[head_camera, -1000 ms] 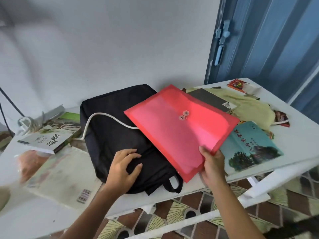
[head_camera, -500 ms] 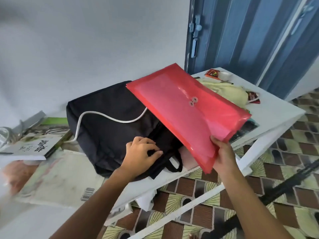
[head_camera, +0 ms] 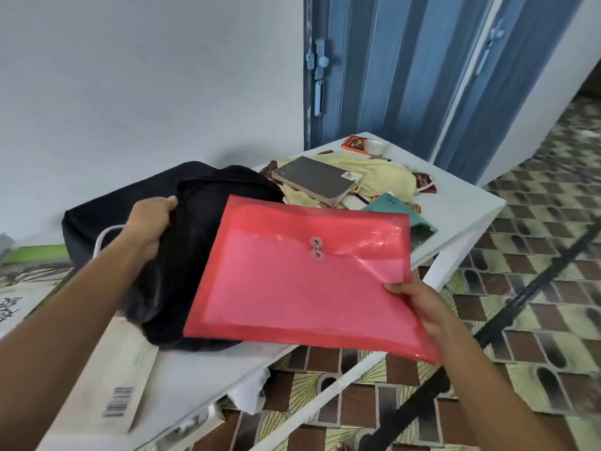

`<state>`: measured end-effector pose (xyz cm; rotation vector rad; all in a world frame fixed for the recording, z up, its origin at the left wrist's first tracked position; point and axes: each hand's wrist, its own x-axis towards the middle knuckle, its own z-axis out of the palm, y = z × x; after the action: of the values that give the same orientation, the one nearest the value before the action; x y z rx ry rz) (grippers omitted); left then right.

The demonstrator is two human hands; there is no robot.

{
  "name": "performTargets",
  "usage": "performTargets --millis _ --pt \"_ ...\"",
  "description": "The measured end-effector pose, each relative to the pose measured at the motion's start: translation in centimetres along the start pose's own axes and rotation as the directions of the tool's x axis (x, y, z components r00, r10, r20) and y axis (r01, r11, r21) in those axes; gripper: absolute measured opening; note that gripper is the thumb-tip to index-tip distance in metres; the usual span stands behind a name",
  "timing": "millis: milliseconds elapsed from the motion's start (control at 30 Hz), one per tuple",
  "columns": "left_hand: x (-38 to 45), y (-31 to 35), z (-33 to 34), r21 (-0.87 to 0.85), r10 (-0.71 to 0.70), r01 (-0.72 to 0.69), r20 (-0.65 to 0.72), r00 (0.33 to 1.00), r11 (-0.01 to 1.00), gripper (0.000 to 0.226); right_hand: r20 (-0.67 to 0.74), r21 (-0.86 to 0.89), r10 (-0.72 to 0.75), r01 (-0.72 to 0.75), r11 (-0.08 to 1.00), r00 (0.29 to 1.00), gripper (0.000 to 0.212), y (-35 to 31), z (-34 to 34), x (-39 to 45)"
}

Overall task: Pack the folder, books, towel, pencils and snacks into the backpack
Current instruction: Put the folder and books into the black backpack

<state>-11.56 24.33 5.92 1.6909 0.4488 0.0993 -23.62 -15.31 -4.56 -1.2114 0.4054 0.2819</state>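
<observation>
Red translucent plastic fills the middle of the view: the folder [head_camera: 302,278], string clasp on top, is held level above the table's [head_camera: 468,203] front edge, its left part over the backpack [head_camera: 182,242]. The right hand [head_camera: 422,304] pinches its near right corner, thumb on top and the other fingers hidden beneath. The left hand [head_camera: 149,222] grips the black backpack's fabric at the rim, fingers curled over it, lifting the mouth open. The opening shows only dark lining; whether anything lies inside cannot be told. The folder is outside the bag.

Beyond the folder, a yellow towel [head_camera: 383,177] lies crumpled on the table with a dark-covered book [head_camera: 313,180] resting on it. A teal book [head_camera: 396,206] sits partly under the folder's far edge. Snack packets [head_camera: 356,144] lie near the far corner. A white cord [head_camera: 107,236] runs beside the left wrist.
</observation>
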Motion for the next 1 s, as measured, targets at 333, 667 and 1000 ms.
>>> performTargets --millis 333,667,1000 --pt "-1.8 3.1 1.5 0.625 0.52 -0.473 0.123 0.845 0.621 0.034 0.006 -0.223 0.059 -0.057 0.973 0.998 0.033 -4.3 0.4 2.4" --pt "-3.3 -0.1 3.3 0.964 0.269 -0.265 0.251 0.93 0.015 0.112 0.037 -0.257 0.081 -0.069 0.964 0.996 0.034 -5.6 -0.5 2.4" --pt "-1.5 -1.7 2.9 0.948 -0.127 -0.313 0.303 0.944 -0.063 0.14 0.033 -0.374 0.058 -0.041 0.927 0.998 0.038 -7.1 -1.4 1.4"
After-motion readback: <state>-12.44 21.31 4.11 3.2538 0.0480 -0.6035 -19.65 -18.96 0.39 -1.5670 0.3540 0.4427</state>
